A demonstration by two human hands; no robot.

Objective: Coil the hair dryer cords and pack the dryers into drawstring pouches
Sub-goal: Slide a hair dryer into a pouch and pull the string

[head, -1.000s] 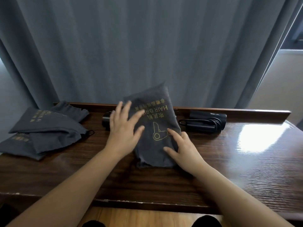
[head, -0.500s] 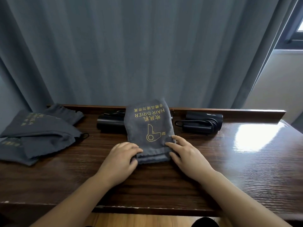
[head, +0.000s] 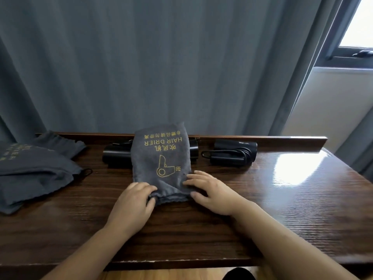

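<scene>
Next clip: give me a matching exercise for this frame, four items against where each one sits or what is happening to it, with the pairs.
Items
1. printed pouch
2. dryer with coiled cord
3. pile of spare pouches
4. second dryer

States
A. lies alone at the back right of the table
B. partly hidden behind the printed pouch
C. gripped at its near opening by the left hand and the right hand
D. stacked at the table's left end

Pairs: 1-C, 2-A, 3-D, 4-B
</scene>
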